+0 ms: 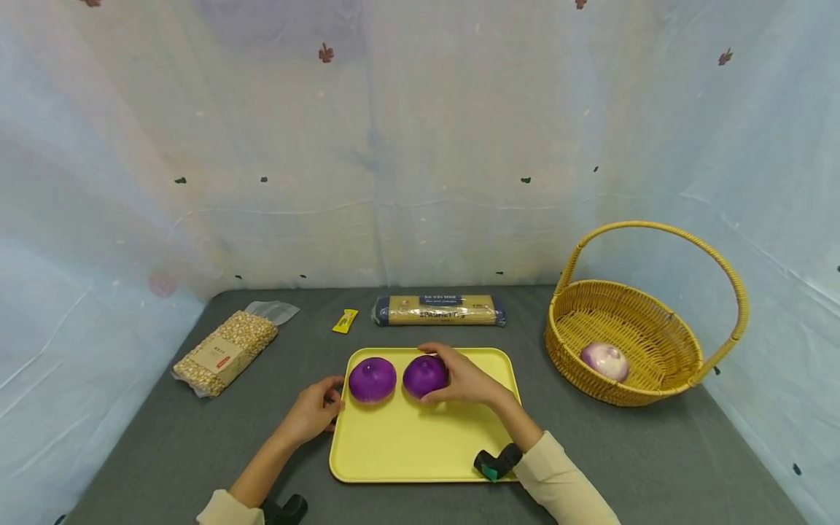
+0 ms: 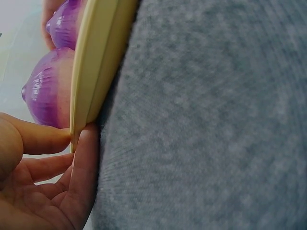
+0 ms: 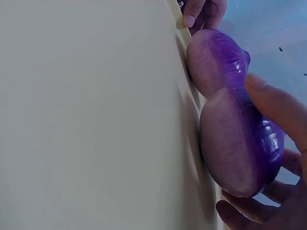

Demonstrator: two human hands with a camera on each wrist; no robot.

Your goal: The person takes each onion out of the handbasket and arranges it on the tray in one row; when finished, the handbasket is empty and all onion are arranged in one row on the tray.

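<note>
Two glossy purple onions with pale undersides and pointed tops sit side by side on the yellow tray (image 1: 420, 445), near its far edge. My right hand (image 1: 466, 379) holds the right onion (image 1: 424, 377), thumb on one side and fingers round the other; the right wrist view shows this onion (image 3: 230, 143) close up. Left of it sits the other onion (image 1: 372, 380), with no hand on it. At the tray's left rim my left hand (image 1: 313, 412) pinches the edge. In the left wrist view, its thumb and fingers (image 2: 85, 163) lie on both sides of the rim.
A wicker basket (image 1: 558, 343) with a tall handle stands at the right, a purple-and-white onion (image 1: 604, 361) inside it. Behind the tray lies a spaghetti pack (image 1: 440, 310), with a small yellow packet (image 1: 344, 321) to its left. A bag of pale kernels (image 1: 226, 351) rests at the far left.
</note>
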